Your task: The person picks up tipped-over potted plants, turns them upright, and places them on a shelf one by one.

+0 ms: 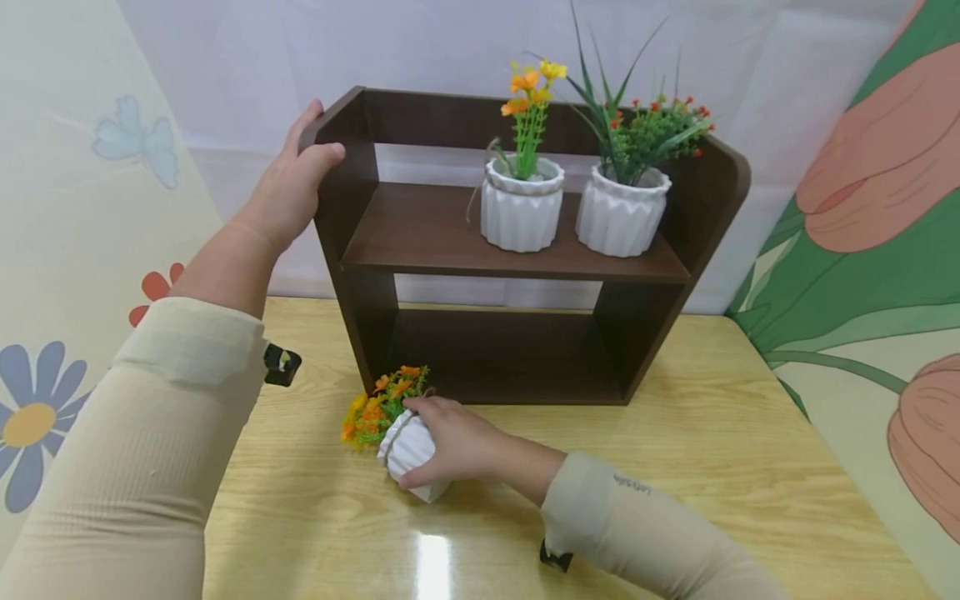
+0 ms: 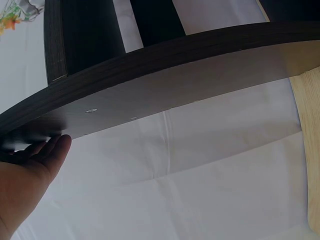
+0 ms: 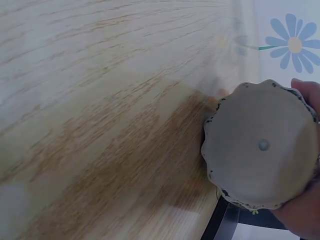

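Note:
My left hand [image 1: 288,187] grips the upper left side of a dark brown two-tier shelf [image 1: 442,221], its thumb on the front edge. In the left wrist view, fingers [image 2: 57,155] lie against the side panel. My right hand [image 1: 468,442] holds a white ribbed flowerpot [image 1: 409,448] with orange and yellow artificial flowers [image 1: 381,407], tilted left just in front of the shelf's lower left corner. The right wrist view shows the pot's round, scalloped underside [image 3: 250,145] towards the camera. Whether the pot touches the table cannot be seen.
On the upper tier stand a white pot [image 1: 521,208] with orange-yellow flowers and, right of it, another white pot [image 1: 622,212] with grassy leaves and red berries. The shelf stands on a wood-grain table [image 1: 697,475]. Behind hangs a white cloth [image 1: 450,50]; floral panels flank it.

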`<state>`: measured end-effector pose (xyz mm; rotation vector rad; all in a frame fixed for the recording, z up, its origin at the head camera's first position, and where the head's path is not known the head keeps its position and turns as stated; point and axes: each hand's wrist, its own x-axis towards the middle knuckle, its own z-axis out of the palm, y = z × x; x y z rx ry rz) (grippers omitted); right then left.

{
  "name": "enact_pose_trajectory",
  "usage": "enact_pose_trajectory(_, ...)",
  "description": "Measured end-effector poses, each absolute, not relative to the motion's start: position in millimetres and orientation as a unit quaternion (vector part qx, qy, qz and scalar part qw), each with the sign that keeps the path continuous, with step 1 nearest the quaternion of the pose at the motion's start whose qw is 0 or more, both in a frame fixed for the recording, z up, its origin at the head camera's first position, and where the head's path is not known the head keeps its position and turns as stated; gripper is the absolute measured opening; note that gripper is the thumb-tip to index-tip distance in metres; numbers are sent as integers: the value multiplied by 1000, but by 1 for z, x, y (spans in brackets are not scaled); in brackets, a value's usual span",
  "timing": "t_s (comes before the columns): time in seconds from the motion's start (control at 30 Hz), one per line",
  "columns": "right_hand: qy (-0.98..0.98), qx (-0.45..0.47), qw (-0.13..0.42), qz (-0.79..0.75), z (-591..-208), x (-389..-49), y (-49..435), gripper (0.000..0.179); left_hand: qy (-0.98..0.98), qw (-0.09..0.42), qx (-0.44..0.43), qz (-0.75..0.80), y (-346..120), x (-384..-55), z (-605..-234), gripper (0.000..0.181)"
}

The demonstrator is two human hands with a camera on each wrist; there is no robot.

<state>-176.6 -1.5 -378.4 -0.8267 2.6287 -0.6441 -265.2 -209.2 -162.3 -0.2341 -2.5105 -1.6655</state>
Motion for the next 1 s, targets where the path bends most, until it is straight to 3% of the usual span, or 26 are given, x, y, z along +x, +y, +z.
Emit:
enact_pose_trajectory(0.8,911,-308,106,-251,-390,-167,17,96,-831,62,-77,-547,-210,-265,-161,65)
enact_pose_trajectory(1.0,900,-307,116,-287,-395,-166,28,98,-832,62,-78,-546,-209,-265,-162,65)
